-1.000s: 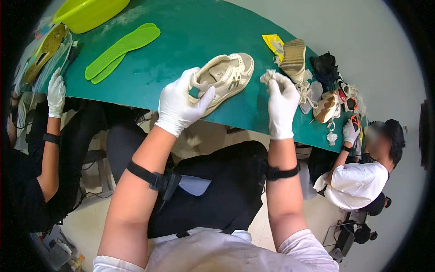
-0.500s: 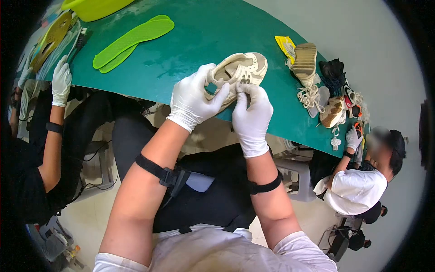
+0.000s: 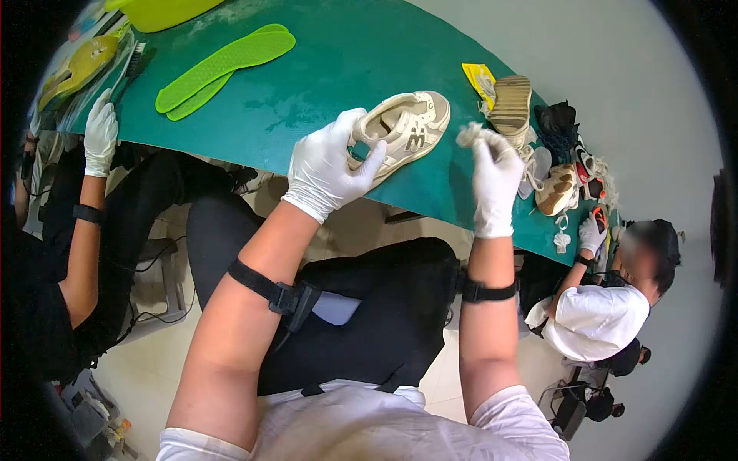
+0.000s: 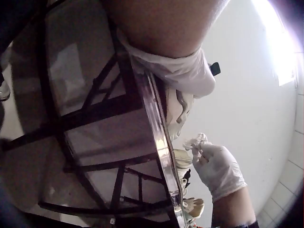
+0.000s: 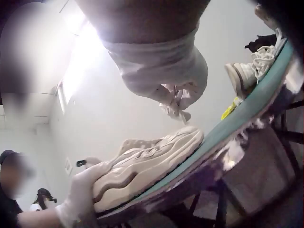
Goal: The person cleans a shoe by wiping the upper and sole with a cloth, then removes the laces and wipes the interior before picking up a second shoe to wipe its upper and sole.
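A cream sneaker [image 3: 409, 146] with a grey toe and a dark side logo rests near the table's front edge, its laces not showing. My gloved left hand [image 3: 330, 167] grips it around the heel, the thumb along the near side. Off to the shoe's right, my gloved right hand [image 3: 496, 178] pinches a crumpled white wipe [image 3: 469, 135] between thumb and fingers. In the right wrist view the wipe [image 5: 175, 111] hangs above the toe of the sneaker [image 5: 152, 166].
Green insoles [image 3: 223, 73] lie on the green table [image 3: 338, 61], with a yellow-green basin [image 3: 165, 14] behind. Several shoes, including a striped-sole one [image 3: 510, 107], crowd the right end beside a yellow packet [image 3: 478, 81]. Other people's gloved hands [image 3: 100, 134] are at both ends.
My right hand came in to the sneaker's near side half a second ago, then drew back to the right with the wipe. The left hand keeps its hold on the heel.
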The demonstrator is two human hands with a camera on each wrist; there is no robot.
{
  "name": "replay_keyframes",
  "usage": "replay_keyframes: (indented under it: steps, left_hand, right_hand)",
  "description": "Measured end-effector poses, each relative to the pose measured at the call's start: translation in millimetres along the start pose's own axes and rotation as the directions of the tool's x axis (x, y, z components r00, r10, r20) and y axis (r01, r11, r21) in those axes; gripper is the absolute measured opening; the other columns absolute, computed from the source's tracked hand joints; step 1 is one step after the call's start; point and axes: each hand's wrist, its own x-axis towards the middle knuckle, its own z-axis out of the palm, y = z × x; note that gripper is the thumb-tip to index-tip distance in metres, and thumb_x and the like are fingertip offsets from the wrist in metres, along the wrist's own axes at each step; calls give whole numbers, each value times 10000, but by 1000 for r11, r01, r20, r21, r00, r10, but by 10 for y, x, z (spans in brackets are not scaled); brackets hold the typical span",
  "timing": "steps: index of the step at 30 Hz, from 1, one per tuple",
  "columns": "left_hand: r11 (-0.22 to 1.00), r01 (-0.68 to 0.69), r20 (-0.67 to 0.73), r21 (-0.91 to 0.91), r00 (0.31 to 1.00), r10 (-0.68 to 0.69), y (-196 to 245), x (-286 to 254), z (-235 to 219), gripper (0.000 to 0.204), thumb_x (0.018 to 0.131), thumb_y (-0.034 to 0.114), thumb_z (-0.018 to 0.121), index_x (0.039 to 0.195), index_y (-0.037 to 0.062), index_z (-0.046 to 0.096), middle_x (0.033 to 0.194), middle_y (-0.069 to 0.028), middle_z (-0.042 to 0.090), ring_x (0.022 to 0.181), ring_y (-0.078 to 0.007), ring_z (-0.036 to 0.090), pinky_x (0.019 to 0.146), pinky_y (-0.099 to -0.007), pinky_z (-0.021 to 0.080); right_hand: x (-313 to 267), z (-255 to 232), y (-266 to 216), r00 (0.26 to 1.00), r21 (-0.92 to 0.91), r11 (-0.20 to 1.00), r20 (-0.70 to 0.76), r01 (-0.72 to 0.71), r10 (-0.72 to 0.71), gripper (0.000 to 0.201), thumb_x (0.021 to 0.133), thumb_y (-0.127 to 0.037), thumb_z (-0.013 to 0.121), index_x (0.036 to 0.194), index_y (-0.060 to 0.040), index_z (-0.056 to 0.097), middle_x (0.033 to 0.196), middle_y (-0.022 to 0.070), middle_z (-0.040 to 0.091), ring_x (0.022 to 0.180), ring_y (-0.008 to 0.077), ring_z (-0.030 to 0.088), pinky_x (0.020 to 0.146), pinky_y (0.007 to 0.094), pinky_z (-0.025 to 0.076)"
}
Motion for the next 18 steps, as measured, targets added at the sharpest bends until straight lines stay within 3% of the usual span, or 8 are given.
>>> replay_keyframes:
  steps: [3,5,6,7,9,12,15,18]
  left_hand:
    - [1000,-31,-20,3,999,32,-22,1,20,386,880,234,787,1194,49,663,932,-184,762,824,-364,766,699,-406,610]
    - [999,-42,-28,11,999,42,-36,-4,29,388,878,231,788,1198,52,661,922,-179,760,816,-361,765,697,-404,610]
    - [998,-53,-36,17,998,54,-40,-7,33,390,876,228,789,1202,56,660,911,-174,758,807,-358,765,694,-402,609]
    - [999,-50,-38,22,998,50,-40,-6,40,390,876,228,789,1202,56,660,911,-174,758,807,-358,765,694,-402,609]
    - [997,-64,-60,34,996,66,-44,-11,56,396,876,226,791,1208,58,656,896,-165,754,795,-357,764,687,-400,607]
    - [998,-64,-68,23,996,66,-30,-10,59,389,879,219,789,1205,56,656,888,-165,751,795,-357,763,685,-402,605]
    - [999,-53,-61,-15,997,52,-34,-3,53,370,880,206,785,1193,54,660,892,-169,752,799,-361,762,689,-406,603]
    - [999,-53,-46,-10,998,52,-53,-3,49,355,881,196,783,1181,48,664,906,-179,756,814,-371,761,698,-410,603]
  right_hand:
    - [355,-9,186,998,-131,991,-60,23,-32,163,986,-60,672,1081,40,760,1006,111,792,927,178,741,892,312,569]
    - [501,126,208,989,-414,899,75,144,-124,190,965,-129,716,1057,28,770,1021,157,793,913,219,756,865,339,578]
    - [484,176,223,989,-395,914,140,95,-43,224,948,-192,747,1027,15,776,1013,196,779,905,266,764,835,365,581]
    - [447,287,232,980,-460,867,138,193,-145,173,931,-151,736,989,9,766,959,200,756,880,337,744,807,409,575]
    - [406,350,188,935,-563,746,219,354,-278,103,901,-93,716,929,5,735,895,205,708,849,399,697,778,458,559]
    - [267,369,101,901,-526,737,329,424,-283,59,874,-48,690,897,5,703,878,206,682,843,424,668,769,489,541]
    - [69,389,-23,939,-522,785,260,334,-226,60,857,-43,702,896,2,695,889,209,684,854,423,672,770,486,540]
    - [-56,420,-22,943,-511,793,183,333,-278,59,847,-33,709,901,-11,700,883,198,686,846,406,676,765,477,542]
